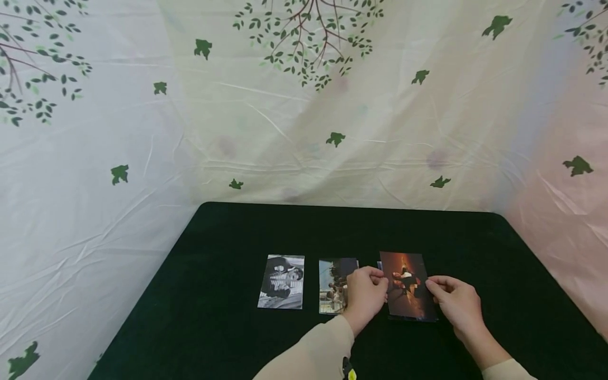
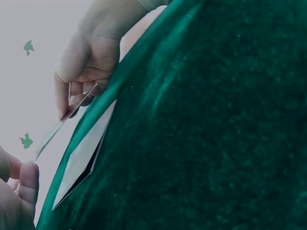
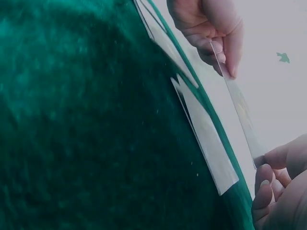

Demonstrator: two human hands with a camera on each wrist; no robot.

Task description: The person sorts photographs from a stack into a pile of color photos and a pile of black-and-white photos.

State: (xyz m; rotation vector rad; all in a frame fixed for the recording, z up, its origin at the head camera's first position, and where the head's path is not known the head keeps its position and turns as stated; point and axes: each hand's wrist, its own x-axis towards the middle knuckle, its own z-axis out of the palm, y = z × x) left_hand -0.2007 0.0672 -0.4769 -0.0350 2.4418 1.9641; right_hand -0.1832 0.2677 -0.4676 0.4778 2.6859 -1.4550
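Note:
Between both hands is a photo print (image 1: 404, 287) with an orange-and-dark picture, raised above the table. My left hand (image 1: 366, 296) pinches its left edge, and my right hand (image 1: 458, 306) pinches the right edge between thumb and fingers. Seen edge-on in the right wrist view, the held print (image 3: 242, 115) stands apart from other prints (image 3: 208, 139) lying on the cloth. A print with a pale sky (image 1: 331, 287) lies left of it, partly covered by my left hand. Farther left lies a black-and-white print (image 1: 282, 282).
A dark green cloth (image 1: 214, 253) covers the table. Behind and at the sides hangs a pale curtain (image 1: 285, 116) printed with leaves and branches. The table's far edge lies beyond the prints.

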